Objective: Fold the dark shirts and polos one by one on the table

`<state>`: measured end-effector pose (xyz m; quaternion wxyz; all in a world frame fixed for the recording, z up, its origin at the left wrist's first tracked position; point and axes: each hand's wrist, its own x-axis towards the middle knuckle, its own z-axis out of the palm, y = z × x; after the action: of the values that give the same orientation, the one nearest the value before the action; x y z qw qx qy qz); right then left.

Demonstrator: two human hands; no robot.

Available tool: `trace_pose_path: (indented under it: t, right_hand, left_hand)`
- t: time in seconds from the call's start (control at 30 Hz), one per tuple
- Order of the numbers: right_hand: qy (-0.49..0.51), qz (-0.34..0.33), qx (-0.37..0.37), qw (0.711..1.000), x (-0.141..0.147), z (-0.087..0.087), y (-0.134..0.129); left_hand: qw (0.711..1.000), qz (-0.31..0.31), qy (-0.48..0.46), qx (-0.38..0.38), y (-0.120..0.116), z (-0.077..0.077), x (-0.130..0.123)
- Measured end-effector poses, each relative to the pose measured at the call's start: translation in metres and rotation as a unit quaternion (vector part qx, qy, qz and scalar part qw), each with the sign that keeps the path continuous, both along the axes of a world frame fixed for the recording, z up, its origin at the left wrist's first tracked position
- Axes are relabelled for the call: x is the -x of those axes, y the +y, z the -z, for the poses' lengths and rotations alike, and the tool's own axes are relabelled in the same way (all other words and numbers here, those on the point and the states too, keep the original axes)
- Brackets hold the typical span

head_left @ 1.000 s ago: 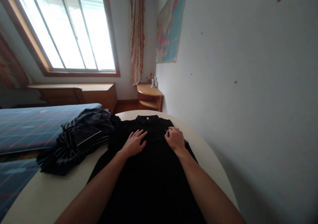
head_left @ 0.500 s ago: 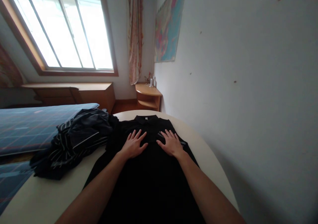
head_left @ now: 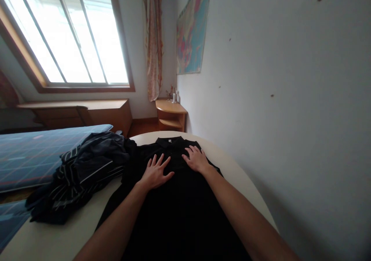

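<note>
A black collared shirt (head_left: 176,207) lies spread out on the pale round table (head_left: 255,193), its collar at the far end with a small white label inside. My left hand (head_left: 155,173) rests on the left chest of the shirt, fingers spread. On the other side, close below the shoulder, my right hand (head_left: 196,158) lies on the cloth with its fingers stretched out and slightly bent. Neither hand grips the fabric. Left of the shirt, touching its sleeve side, sits a heap of dark clothes (head_left: 92,166) with white stripes.
A bed with a blue checked mattress (head_left: 43,149) stands along the left. Beyond the table are a wooden desk (head_left: 110,105) under the window and a small corner shelf (head_left: 171,106). The white wall (head_left: 278,137) runs close on the right.
My right hand has moved up the shirt toward the shoulder, its fingers bending a little. My left hand has stayed almost in place. The view has shifted slightly.
</note>
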<state>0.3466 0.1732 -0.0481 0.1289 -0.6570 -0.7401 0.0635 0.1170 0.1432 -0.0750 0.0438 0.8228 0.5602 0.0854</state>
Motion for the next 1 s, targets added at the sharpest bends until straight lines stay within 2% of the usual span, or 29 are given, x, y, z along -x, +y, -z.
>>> trace_pose_path:
  t: [0.1,0.27,0.33,0.43,0.5,0.63,0.73,0.87,0.93,1.0]
  right_hand:
    - [-0.007,-0.039,0.036,0.999,0.004,0.008,0.011]
    - [-0.004,0.001,0.103,0.995,0.009,0.018,0.033]
    - [0.003,0.019,0.096,0.995,0.011,0.020,0.039]
    - [0.025,0.032,0.031,0.999,0.013,0.021,0.041]
    - [0.052,0.023,-0.001,0.998,0.011,0.020,0.038]
    - [0.098,-0.024,-0.016,0.995,-0.001,0.018,0.030]
    - [0.082,-0.048,-0.016,0.995,-0.016,0.019,0.020]
    - [0.035,-0.072,0.025,0.996,-0.036,0.018,0.002]
    - [0.027,-0.054,-0.011,0.998,-0.045,0.014,-0.007]
    - [0.024,0.007,-0.068,0.997,-0.054,0.007,-0.014]
  left_hand:
    - [1.000,0.003,-0.002,-0.004,0.000,0.000,-0.001]
    - [1.000,0.009,-0.009,-0.020,0.000,-0.002,-0.002]
    - [0.999,0.008,-0.015,-0.036,0.001,0.000,-0.002]
    - [0.999,-0.016,-0.021,-0.041,0.005,0.004,0.000]
    - [0.999,-0.031,-0.018,-0.031,0.007,0.007,0.000]
    - [0.999,-0.032,-0.014,-0.026,0.007,0.008,0.000]
    - [0.999,-0.012,-0.024,-0.035,0.006,0.007,0.000]
    - [0.998,0.025,-0.032,-0.039,0.005,0.003,0.000]
    - [0.997,0.048,-0.035,-0.049,0.002,-0.002,-0.003]
    - [0.994,0.086,-0.036,-0.052,-0.002,-0.007,-0.009]
